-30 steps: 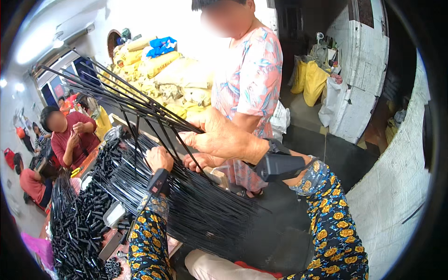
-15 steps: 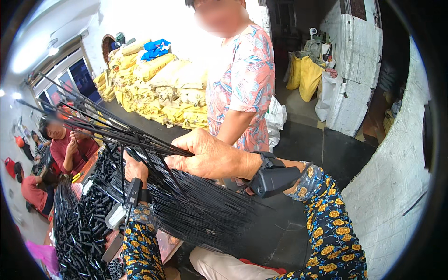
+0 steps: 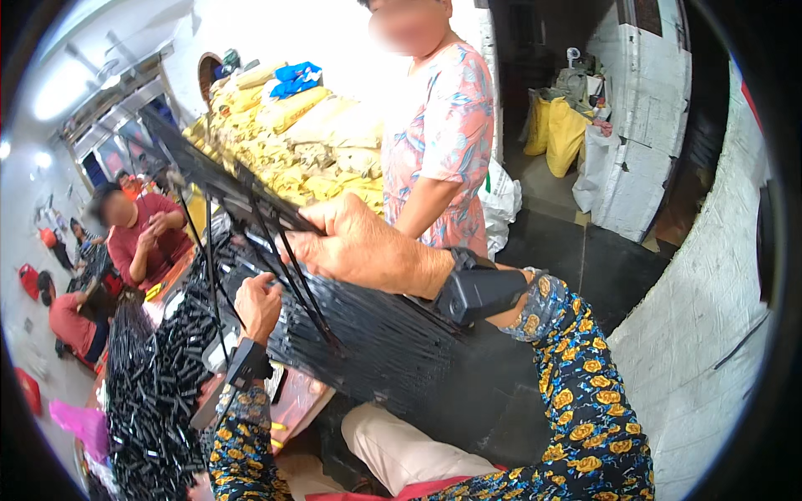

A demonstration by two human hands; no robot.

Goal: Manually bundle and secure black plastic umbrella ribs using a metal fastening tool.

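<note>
My right hand (image 3: pixel 368 246) is closed round a bundle of thin black rods (image 3: pixel 251 192), raised at a slant toward the upper left. The far end of the bundle is smeared by motion. A few loose rods (image 3: pixel 209 275) hang down from it. Below the bundle, close to these hanging rods, is my left hand (image 3: pixel 259 307), its fingers curled in toward the thumb. Whether anything is pinched there I cannot make out. Under both hands lies a wide spread of more black rods (image 3: pixel 359 342). Left of it is a heap of short black tubular parts (image 3: pixel 159 392).
A person in a patterned pink top (image 3: pixel 443 142) stands just beyond the rods. Another in a red shirt (image 3: pixel 150 230) sits across the table at the left. Yellow sacks (image 3: pixel 317 159) are stacked behind. A pink bag (image 3: pixel 79 426) lies by the heap; a white wall (image 3: pixel 702 334) rises at right.
The bundle in my right hand has swung and blurs now. My left hand has curled its fingers and sits slightly lower and further right. The view has shifted a little.
</note>
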